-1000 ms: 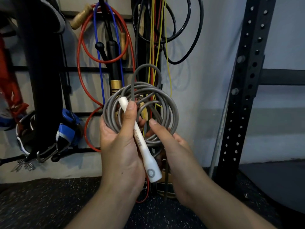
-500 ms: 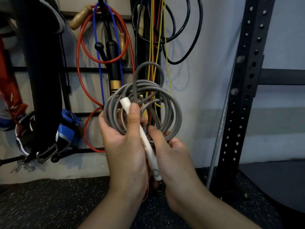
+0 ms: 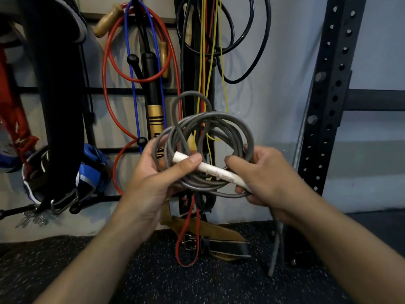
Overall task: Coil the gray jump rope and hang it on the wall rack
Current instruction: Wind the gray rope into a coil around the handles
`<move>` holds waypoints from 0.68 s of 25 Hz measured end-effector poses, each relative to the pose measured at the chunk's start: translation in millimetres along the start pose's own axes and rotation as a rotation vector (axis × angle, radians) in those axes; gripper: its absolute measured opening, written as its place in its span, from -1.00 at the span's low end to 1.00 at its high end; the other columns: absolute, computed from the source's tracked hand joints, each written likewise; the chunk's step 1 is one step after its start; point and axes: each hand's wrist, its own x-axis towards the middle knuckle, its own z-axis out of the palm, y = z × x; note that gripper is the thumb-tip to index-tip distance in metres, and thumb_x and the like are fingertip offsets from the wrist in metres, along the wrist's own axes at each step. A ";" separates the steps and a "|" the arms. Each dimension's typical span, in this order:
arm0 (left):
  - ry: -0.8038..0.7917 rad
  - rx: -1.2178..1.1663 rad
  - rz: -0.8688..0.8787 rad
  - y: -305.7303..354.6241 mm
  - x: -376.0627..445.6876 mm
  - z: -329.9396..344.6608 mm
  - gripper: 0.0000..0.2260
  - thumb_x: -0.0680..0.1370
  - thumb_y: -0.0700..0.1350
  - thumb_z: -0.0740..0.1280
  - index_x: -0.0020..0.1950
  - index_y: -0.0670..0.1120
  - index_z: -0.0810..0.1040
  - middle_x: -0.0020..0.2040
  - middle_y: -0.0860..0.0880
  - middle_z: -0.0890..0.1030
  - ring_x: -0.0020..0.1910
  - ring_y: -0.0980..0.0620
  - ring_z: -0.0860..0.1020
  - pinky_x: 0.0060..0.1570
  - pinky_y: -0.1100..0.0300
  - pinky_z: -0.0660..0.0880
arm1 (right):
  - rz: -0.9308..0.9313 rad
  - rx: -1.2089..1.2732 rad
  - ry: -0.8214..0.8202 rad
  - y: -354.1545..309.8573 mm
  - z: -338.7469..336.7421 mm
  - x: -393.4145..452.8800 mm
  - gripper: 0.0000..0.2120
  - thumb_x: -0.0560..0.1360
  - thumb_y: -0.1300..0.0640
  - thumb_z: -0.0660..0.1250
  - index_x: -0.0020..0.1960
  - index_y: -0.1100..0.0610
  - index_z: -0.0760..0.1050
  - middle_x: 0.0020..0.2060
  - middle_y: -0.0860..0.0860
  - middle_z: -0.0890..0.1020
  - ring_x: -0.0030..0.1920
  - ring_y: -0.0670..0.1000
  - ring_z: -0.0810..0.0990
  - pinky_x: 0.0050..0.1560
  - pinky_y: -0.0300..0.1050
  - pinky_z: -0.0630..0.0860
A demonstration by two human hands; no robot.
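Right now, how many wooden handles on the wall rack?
3: one wooden handle upper left, one inside the red loop, one behind the black cords. Others may be hidden.

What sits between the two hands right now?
In the head view, the white handle spans the gap, lying across the gray rope coil; the left hand pins one end, the right hand grips the other.

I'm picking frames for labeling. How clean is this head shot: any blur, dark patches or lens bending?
Head view: the gray jump rope and white handle are sharp between the left hand and right hand; a gray strand hanging below is motion-blurred; the left side and floor are dim; the black steel upright leans from wide-angle distortion.
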 end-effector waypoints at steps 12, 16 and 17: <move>-0.474 1.225 0.165 46.4 -13.5 17.7 -0.15 0.14 0.41 0.59 0.34 0.55 0.26 0.15 0.30 0.67 0.09 0.28 0.62 0.11 0.10 0.59 | -0.460 -0.872 -0.219 -22.6 -14.4 -6.3 -0.85 0.34 -0.06 0.46 -0.24 0.01 0.60 -0.42 -0.05 0.59 -0.43 -0.09 0.52 -0.38 -0.04 0.50; -0.426 1.165 0.092 26.7 -11.4 20.5 -0.19 0.18 0.31 0.63 0.30 0.53 0.26 0.11 0.21 0.68 0.05 0.23 0.62 0.07 0.09 0.61 | -0.431 -0.837 -0.211 -16.6 -12.2 -8.4 -0.88 0.31 -0.04 0.49 -0.28 -0.01 0.63 -0.45 -0.02 0.62 -0.43 -0.10 0.52 -0.41 -0.09 0.46; -0.419 1.158 0.094 23.8 -11.1 19.4 -0.22 0.20 0.29 0.62 0.29 0.53 0.27 0.04 0.22 0.70 -0.03 0.28 0.62 -0.04 0.19 0.62 | -0.407 -0.776 -0.208 -14.9 -12.1 -7.1 -0.91 0.29 -0.03 0.50 -0.28 -0.04 0.64 -0.45 -0.02 0.63 -0.44 -0.12 0.52 -0.40 -0.09 0.46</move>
